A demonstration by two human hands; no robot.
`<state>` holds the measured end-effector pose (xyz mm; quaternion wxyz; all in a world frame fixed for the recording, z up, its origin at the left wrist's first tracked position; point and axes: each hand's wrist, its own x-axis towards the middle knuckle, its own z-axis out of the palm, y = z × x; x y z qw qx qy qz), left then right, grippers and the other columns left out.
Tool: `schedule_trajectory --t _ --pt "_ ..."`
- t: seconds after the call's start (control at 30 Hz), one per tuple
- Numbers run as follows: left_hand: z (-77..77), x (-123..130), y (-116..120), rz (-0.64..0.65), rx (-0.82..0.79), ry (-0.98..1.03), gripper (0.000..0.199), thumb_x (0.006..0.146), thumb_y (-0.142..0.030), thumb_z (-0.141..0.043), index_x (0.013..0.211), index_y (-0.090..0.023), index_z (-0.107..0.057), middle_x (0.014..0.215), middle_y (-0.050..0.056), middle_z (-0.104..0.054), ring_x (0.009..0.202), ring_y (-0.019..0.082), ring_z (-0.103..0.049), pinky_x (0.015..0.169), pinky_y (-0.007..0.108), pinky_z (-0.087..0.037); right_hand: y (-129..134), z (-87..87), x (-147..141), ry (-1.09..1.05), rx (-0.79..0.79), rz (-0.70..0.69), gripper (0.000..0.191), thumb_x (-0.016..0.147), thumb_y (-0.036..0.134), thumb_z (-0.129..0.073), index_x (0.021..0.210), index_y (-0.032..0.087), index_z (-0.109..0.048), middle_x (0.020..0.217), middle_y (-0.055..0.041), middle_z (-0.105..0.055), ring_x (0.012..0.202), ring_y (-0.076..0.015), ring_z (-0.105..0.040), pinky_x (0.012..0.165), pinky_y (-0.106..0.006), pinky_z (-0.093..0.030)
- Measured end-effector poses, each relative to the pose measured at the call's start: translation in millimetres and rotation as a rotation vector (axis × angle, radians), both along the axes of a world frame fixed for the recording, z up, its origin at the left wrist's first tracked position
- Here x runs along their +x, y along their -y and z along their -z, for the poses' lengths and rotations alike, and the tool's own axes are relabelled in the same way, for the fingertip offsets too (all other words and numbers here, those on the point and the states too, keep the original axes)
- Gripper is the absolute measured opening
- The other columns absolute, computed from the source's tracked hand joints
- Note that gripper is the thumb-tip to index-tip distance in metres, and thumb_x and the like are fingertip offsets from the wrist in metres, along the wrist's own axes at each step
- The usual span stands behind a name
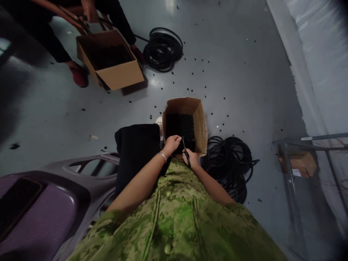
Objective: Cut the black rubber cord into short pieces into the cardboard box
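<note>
Over the near side of an open cardboard box (201, 127), my right hand (191, 158) is closed on black-handled scissors (186, 154), their blades pointing up and left. My left hand (172, 143), with a silver bracelet at the wrist, is pinched beside the blade tips. What its fingertips hold is too small and dark to make out. Many small black pieces (187, 125) lie inside the box below both hands. Just right of the box, a loose coil of black tubing (231, 163) rests on the floor.
At the upper left, a seated person's hand (90, 11) is above another cardboard box (122, 75) with black contents. Another black coil (163, 49) lies beside it. Small black bits dot the floor. A purple chair (51, 217) stands lower left, a metal frame (288, 174) right.
</note>
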<state>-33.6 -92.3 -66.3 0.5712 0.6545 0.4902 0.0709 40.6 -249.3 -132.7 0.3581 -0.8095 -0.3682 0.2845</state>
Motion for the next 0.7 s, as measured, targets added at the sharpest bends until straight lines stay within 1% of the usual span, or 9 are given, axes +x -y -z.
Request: schedule_trajectory --t 0.07,0.13,0.23,0.33,0.43,0.53,0.63,0.7 --pt "-0.8 -1 2 -0.061 -0.054 0.020 0.017 0.085 -0.029 -0.059 0.080 -0.016 -0.069 0.063 0.001 -0.063 0.059 0.013 -0.055 0.060 0.023 -0.042 0 -1.9 0 0.013 -0.001 -0.001 0.023 0.079 0.033 -0.056 0.091 0.023 -0.073 0.061 0.0013 -0.063 0.056 -0.0144 -0.058 0.062 -0.023 -0.046" --pt "-1.5 -2 4 -0.094 -0.092 0.034 0.018 0.084 -0.032 -0.060 0.081 -0.016 -0.066 0.063 0.000 -0.062 0.055 0.011 -0.052 0.058 0.022 -0.041 -1 -3.8 0 0.036 -0.006 -0.009 0.023 0.079 0.031 -0.056 0.093 0.024 -0.073 0.062 0.0013 -0.064 0.057 -0.0148 -0.059 0.063 -0.023 -0.046" --pt "-2.3 -3 5 -0.105 -0.104 0.035 0.017 0.084 -0.031 -0.059 0.075 -0.016 -0.062 0.063 -0.001 -0.061 0.053 0.010 -0.049 0.057 0.022 -0.039 0 -6.9 0 0.057 -0.017 -0.027 0.024 0.080 0.032 -0.057 0.096 0.025 -0.073 0.064 0.0018 -0.064 0.059 -0.0152 -0.059 0.064 -0.023 -0.046" --pt "-2.7 -2 4 -0.110 -0.106 0.034 0.016 0.084 -0.028 -0.057 0.075 -0.016 -0.061 0.064 -0.001 -0.061 0.052 0.009 -0.048 0.056 0.022 -0.038 2 -11.8 1 0.023 -0.012 -0.034 0.026 0.081 0.034 -0.059 0.100 0.024 -0.073 0.067 0.0019 -0.064 0.060 -0.0149 -0.058 0.065 -0.024 -0.046" --pt "-3.1 -1 4 -0.111 -0.110 0.033 0.016 0.085 -0.028 -0.056 0.076 -0.016 -0.062 0.064 -0.001 -0.061 0.053 0.010 -0.049 0.056 0.022 -0.038 3 -17.8 3 -0.070 0.011 -0.048 0.030 0.082 0.037 -0.061 0.107 0.022 -0.071 0.071 0.0013 -0.064 0.063 -0.0151 -0.058 0.065 -0.025 -0.047" --pt "-3.7 -1 4 -0.111 -0.117 0.050 0.017 0.084 -0.030 -0.056 0.077 -0.016 -0.061 0.063 -0.001 -0.060 0.053 0.010 -0.048 0.055 0.022 -0.038 3 -22.9 6 -0.226 0.026 -0.058 0.035 0.083 0.038 -0.061 0.112 0.021 -0.068 0.071 0.0018 -0.064 0.063 -0.0148 -0.058 0.064 -0.024 -0.047" --pt "-4.9 -1 5 -0.108 -0.129 0.074 0.017 0.083 -0.032 -0.057 0.075 -0.017 -0.060 0.062 -0.002 -0.058 0.053 0.010 -0.046 0.055 0.022 -0.037 1 -26.7 9 -0.404 0.042 -0.043 0.037 0.083 0.040 -0.061 0.113 0.019 -0.066 0.072 0.0010 -0.065 0.062 -0.0141 -0.059 0.062 -0.024 -0.048" --pt "-5.6 -1 6 -0.099 -0.129 0.090 0.018 0.083 -0.034 -0.058 0.075 -0.017 -0.060 0.062 -0.002 -0.058 0.053 0.010 -0.046 0.055 0.022 -0.037 0 -28.9 10 -0.481 0.054 -0.036 0.038 0.083 0.042 -0.061 0.112 0.018 -0.065 0.074 -0.0002 -0.066 0.062 -0.0139 -0.060 0.063 -0.025 -0.049"
